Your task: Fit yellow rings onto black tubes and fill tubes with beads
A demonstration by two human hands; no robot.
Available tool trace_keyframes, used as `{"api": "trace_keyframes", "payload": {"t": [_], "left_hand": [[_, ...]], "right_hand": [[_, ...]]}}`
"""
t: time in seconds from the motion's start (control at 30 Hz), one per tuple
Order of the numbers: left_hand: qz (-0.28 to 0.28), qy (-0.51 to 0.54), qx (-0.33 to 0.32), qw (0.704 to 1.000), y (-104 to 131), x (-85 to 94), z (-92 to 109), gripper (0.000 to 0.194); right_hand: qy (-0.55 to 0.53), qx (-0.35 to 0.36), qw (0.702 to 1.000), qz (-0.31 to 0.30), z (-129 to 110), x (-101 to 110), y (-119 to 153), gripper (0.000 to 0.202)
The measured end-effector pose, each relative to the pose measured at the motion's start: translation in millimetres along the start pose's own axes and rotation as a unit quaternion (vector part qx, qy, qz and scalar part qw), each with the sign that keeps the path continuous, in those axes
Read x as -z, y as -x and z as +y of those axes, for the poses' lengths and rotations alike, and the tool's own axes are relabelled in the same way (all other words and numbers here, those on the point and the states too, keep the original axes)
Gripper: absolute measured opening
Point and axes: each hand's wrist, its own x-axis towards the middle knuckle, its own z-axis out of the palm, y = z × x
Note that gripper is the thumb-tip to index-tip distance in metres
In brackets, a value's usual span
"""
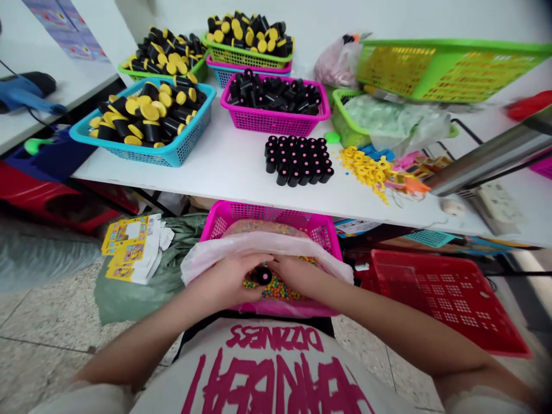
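Note:
My left hand (237, 279) curls round a small black cylindrical container (264, 276) with a pink dot on its end, held over an open bag. Close beside it, my right hand (293, 275) has its fingers bent together near the container; what they hold, if anything, is hidden. Small multicoloured beads or candies (282, 290) lie beneath both hands. They fill a whitish plastic bag (328, 260), its edge folded over, inside a pink basket (209, 225) at my lap.
On the white table (215, 172) stands a block of black containers (299, 161), with yellow plastic pieces (366, 167) at its right. Behind are a blue basket (181, 150) and a magenta basket (276, 122) of containers. A red crate (452, 299) lies right, printed cartons (131, 247) left.

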Motion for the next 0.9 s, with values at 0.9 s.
{"api": "trace_keyframes", "payload": {"t": [0.9], "left_hand": [[0.068, 0.030, 0.040, 0.996, 16, -42.4, -41, 0.028]], "right_hand": [[-0.079, 0.066, 0.991, 0.086, -24, 6, 17, 0.043]]}}
